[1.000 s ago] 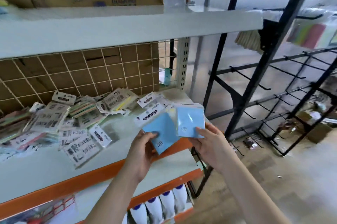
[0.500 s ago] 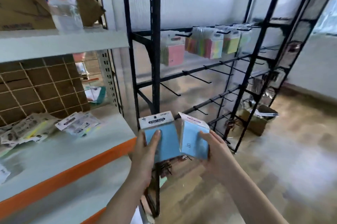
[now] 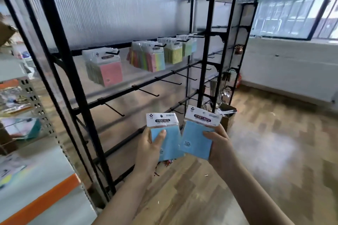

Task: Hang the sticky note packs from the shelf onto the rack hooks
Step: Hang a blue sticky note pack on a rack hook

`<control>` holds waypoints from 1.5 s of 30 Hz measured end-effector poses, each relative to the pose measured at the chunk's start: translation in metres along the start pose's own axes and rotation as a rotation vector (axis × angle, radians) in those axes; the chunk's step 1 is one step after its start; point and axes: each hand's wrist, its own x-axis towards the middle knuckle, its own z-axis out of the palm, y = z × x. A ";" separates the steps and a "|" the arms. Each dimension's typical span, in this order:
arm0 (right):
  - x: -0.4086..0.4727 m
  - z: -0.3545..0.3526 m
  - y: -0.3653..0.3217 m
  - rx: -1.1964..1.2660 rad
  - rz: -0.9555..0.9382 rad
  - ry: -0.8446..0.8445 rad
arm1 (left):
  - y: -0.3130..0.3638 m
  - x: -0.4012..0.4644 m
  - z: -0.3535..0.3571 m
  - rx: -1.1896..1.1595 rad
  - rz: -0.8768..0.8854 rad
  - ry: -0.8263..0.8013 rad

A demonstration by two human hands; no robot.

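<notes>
My left hand (image 3: pixel 149 149) grips a blue sticky note pack (image 3: pixel 169 144) with a white header card. My right hand (image 3: pixel 219 147) grips a second blue sticky note pack (image 3: pixel 194 139), tilted slightly right. Both packs are held upright side by side in front of the black rack (image 3: pixel 73 82). On the rack's top row hang pink packs (image 3: pixel 109 71), multicolour packs (image 3: pixel 150 58) and yellow-green packs (image 3: pixel 173 52). The hooks (image 3: pixel 146 91) on the lower rows are bare. The shelf (image 3: pixel 36 179) with its orange edge lies at the lower left.
A second black rack section (image 3: pixel 236 56) stands at the right end, with a cardboard box (image 3: pixel 225 115) on the wooden floor by its foot. White wall and large windows fill the right side. Open floor stretches to the right.
The view has swung right from the shelf to the rack. Both hands carried the blue packs along and now hold them upright facing the rack.
</notes>
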 end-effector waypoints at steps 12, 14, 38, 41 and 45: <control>0.130 -0.045 -0.083 -0.223 -0.100 0.212 | -0.012 0.143 0.118 -0.006 0.055 -0.173; 0.163 -0.049 -0.097 -0.358 -0.106 0.290 | -0.010 0.173 0.137 -0.003 0.089 -0.193; 0.443 -0.091 -0.172 -0.594 -0.374 0.107 | -0.014 0.427 0.279 0.137 0.199 -0.311; 0.488 -0.106 -0.185 -0.602 -0.436 0.069 | -0.015 0.463 0.306 0.119 0.176 -0.287; 0.550 -0.131 -0.206 -0.620 -0.475 0.030 | -0.019 0.510 0.347 0.151 0.160 -0.235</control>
